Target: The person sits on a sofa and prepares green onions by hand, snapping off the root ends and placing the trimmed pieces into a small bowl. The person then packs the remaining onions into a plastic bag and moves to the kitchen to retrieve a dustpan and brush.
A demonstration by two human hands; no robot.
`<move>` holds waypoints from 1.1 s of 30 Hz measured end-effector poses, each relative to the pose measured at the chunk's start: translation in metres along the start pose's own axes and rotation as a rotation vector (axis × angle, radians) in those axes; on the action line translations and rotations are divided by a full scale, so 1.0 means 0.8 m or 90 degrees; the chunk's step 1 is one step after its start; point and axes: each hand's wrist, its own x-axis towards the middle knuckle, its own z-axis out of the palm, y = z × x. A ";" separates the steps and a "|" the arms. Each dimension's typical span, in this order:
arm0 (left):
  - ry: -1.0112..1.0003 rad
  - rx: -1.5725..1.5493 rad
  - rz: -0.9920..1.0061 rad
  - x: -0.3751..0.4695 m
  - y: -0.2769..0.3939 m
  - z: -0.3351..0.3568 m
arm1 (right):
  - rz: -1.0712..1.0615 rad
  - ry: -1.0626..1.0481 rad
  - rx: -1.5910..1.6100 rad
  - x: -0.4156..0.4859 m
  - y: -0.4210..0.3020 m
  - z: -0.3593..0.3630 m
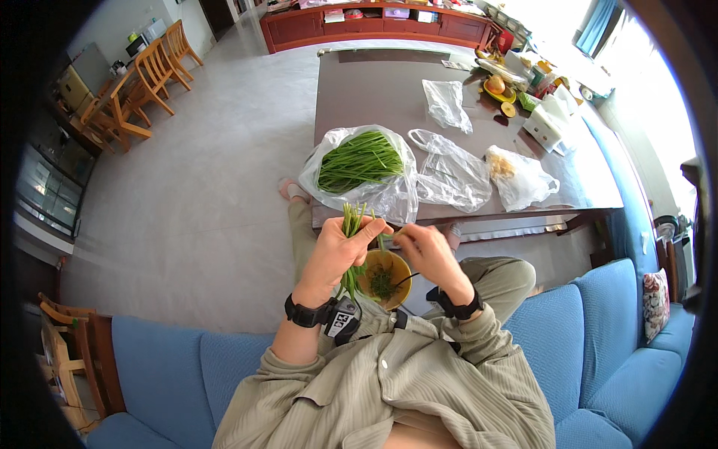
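A bunch of long green stalks, seemingly garlic chives (351, 276), is gripped upright in my left hand (336, 250). My right hand (429, 255) is close beside it, fingertips pinched near the end of a single stalk; whether they hold it I cannot tell. Below and between my hands, a yellow bowl (405, 270) holds dark green scraps. On the table just ahead, an open clear plastic bag (411, 193) is filled with a large heap of green chives (359, 160).
The brown table (370, 90) bears a crumpled plastic bag (454, 174), another plastic bag with pale yellowish contents (519, 179), a yellow plate of fruit (496, 95) and a tissue box (543, 128). A blue sofa (544, 331) lies around me.
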 end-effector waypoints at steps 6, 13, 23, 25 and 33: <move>0.037 -0.029 0.048 0.002 0.011 0.003 | -0.068 -0.212 -0.120 -0.008 0.041 -0.003; 0.021 0.011 0.022 0.005 0.016 0.006 | 0.100 -0.019 0.170 0.007 0.014 -0.032; 0.184 -0.081 0.148 0.024 0.020 -0.014 | 0.108 -0.115 0.477 0.005 -0.018 0.013; 0.243 -0.141 0.183 0.025 0.029 -0.030 | 0.113 -0.146 0.507 -0.008 0.000 0.012; 0.233 -0.239 0.189 0.028 0.047 -0.052 | 0.131 -0.009 0.550 -0.027 0.040 0.008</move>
